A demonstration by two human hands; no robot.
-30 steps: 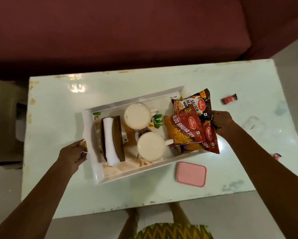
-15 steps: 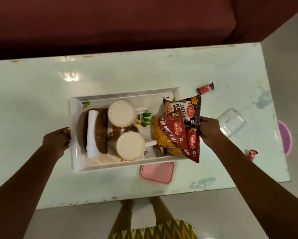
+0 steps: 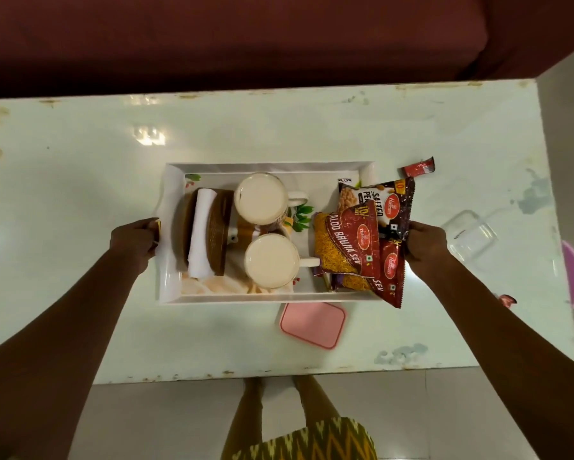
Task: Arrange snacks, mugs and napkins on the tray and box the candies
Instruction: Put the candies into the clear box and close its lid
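Tray sits on the pale bench, caught between the two hands: the left hand is clamped on its left short rim, and the right hand is closed at the opposite end, though the snack packets hide whether that grip has the rim, the packets, or both. Between the grips stand two full mugs, one behind the other, and nearer the left grip a white napkin roll lies across a brown holder. My guess is that the tray is about to be shifted or lifted; uneven hands could slop the mugs, and the packets, overhanging the rim by the right grip, could slide off. Just beyond the right grip lie a clear box and a red candy; a pink lid lies beside the tray's near rim, so the candies look unboxed.
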